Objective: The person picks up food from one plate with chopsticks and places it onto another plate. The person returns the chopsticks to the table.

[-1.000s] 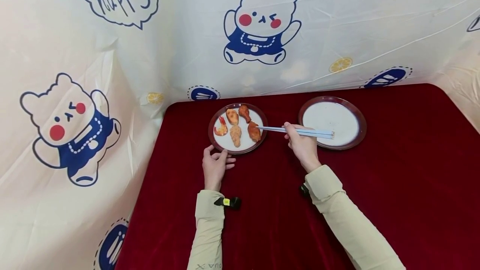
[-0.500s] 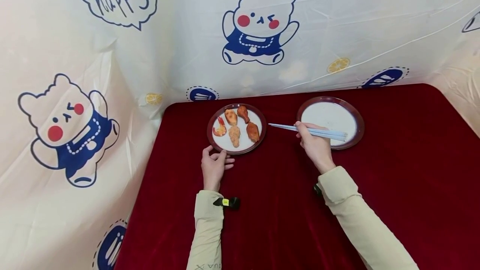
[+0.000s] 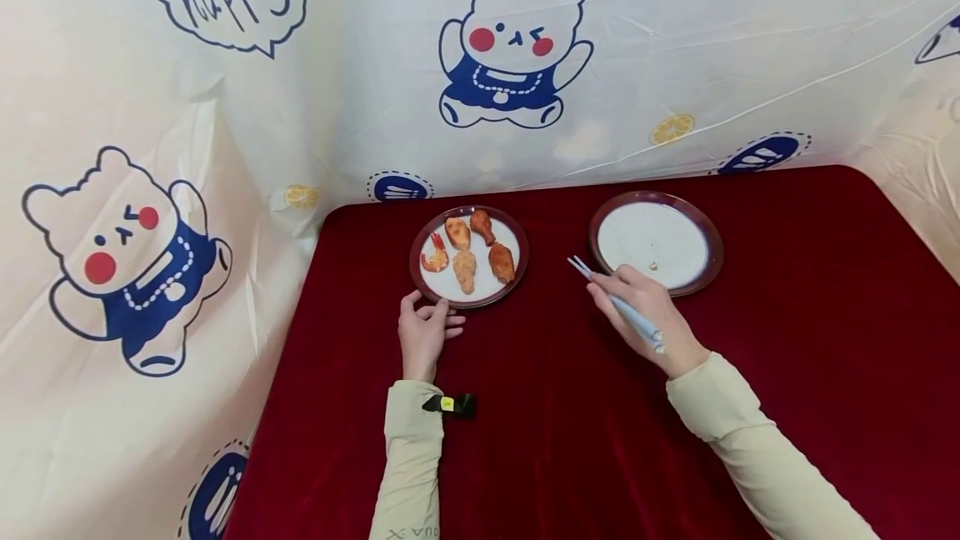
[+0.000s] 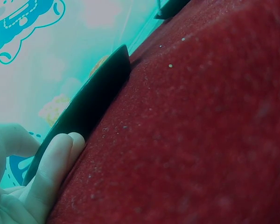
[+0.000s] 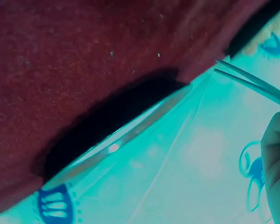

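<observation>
My left hand [image 3: 423, 332] grips the near rim of a dark-edged plate [image 3: 415, 272]; the left wrist view shows fingertips [image 4: 56, 154] against its dark underside. On its white middle lie a shrimp [image 3: 435, 253], a drumstick [image 3: 482, 227], a browned oval piece [image 3: 457, 232], a pale breaded piece [image 3: 465, 272] and a brown fried piece [image 3: 502, 262]. My right hand [image 3: 654, 319] holds light blue chopsticks [image 3: 637, 325], their tips slightly apart with nothing between them, left of a second plate [image 3: 716, 261]. Part of that plate's near rim is hidden behind this hand.
Small crumbs [image 3: 654, 267] lie on the right plate's white surface. Both plates stand on a dark red cloth-covered table [image 3: 540, 440]. Behind and at the left hangs a pale curtain [image 3: 360, 40] with printed bears.
My right hand has moved right, away from the food, and turned the chopsticks so their tips point up and left. My left hand stays at the plate rim.
</observation>
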{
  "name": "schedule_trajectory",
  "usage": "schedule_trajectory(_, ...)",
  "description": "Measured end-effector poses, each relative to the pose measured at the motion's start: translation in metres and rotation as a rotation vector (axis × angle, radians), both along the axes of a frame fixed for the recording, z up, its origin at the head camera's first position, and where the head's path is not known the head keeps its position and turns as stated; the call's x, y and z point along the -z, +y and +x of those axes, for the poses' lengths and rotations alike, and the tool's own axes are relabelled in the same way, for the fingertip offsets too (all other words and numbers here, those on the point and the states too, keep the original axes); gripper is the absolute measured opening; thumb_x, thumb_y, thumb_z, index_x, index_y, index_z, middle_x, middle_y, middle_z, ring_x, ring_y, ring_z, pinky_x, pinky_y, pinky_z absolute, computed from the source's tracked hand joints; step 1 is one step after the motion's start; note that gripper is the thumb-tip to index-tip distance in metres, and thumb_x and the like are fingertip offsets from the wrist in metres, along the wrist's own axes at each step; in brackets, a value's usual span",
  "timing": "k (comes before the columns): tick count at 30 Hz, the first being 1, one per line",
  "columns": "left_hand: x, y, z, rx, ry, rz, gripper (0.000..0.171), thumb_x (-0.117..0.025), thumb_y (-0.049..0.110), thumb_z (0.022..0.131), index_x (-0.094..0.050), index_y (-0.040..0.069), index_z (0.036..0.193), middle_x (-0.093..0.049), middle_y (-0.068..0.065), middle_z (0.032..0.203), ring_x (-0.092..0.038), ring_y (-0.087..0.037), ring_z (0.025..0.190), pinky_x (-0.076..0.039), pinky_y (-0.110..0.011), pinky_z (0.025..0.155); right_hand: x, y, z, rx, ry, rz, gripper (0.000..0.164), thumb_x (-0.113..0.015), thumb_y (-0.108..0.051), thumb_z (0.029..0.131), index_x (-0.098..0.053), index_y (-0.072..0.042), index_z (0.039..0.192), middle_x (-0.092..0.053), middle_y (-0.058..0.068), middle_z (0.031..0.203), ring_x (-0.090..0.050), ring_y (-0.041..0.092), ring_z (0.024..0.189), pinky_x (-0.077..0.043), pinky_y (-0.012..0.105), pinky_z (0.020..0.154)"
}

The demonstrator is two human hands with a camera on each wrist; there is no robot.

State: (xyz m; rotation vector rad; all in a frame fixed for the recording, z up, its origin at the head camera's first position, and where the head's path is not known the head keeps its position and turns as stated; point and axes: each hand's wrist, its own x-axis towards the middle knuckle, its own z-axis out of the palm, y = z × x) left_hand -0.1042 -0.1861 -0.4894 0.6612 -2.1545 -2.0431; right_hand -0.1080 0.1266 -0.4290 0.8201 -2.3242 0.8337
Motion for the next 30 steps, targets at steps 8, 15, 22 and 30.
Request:
schedule_trajectory(8, 0.000, -0.001, -0.001, 0.007, -0.026, 0.024, 0.056, -0.059, 0.016, 0.096, -0.032, 0.010, 0.144, -0.068, -0.025, 0.099, -0.073, -0.021, 0.073, -0.063, -0.032, 0.064, 0.023, -0.009, 0.014, -0.067, 0.027, 0.331, 0.028, -0.074, -0.014, 0.083, -0.072, -0.004, 0.109, -0.044, 0.002, 0.072, -0.035, 0.007, 0.056, -0.031, 0.014, 0.045)
schedule_trajectory(15, -0.021, 0.003, 0.005, 0.017, -0.032, 0.001, 0.056, -0.057, 0.011, 0.096, -0.031, 0.003, 0.145, -0.066, -0.029, 0.100, -0.073, -0.029, 0.078, -0.063, -0.035, 0.067, 0.029, -0.012, 0.019, -0.096, -0.024, 0.424, 0.031, -0.077, -0.012, 0.081, -0.072, -0.004, 0.111, -0.046, 0.002, 0.074, -0.038, 0.010, 0.060, -0.036, 0.017, 0.045)
schedule_trajectory(22, -0.030, 0.006, 0.009, 0.023, -0.022, -0.004, 0.055, -0.056, 0.011, 0.096, -0.031, 0.003, 0.144, -0.067, -0.028, 0.100, -0.073, -0.029, 0.079, -0.063, -0.034, 0.067, 0.033, -0.017, 0.023, -0.125, -0.046, 0.517, 0.026, -0.074, -0.006, 0.082, -0.073, -0.004, 0.108, -0.051, 0.006, 0.077, -0.046, 0.013, 0.062, -0.046, 0.021, 0.049)
schedule_trajectory(30, -0.030, 0.006, 0.008, 0.021, -0.019, 0.000, 0.056, -0.057, 0.011, 0.095, -0.031, 0.003, 0.144, -0.067, -0.028, 0.099, -0.073, -0.028, 0.078, -0.063, -0.035, 0.067, 0.036, -0.019, 0.021, -0.160, -0.003, 0.544, 0.025, -0.072, 0.000, 0.080, -0.075, -0.004, 0.105, -0.053, 0.006, 0.078, -0.051, 0.015, 0.064, -0.049, 0.022, 0.051)
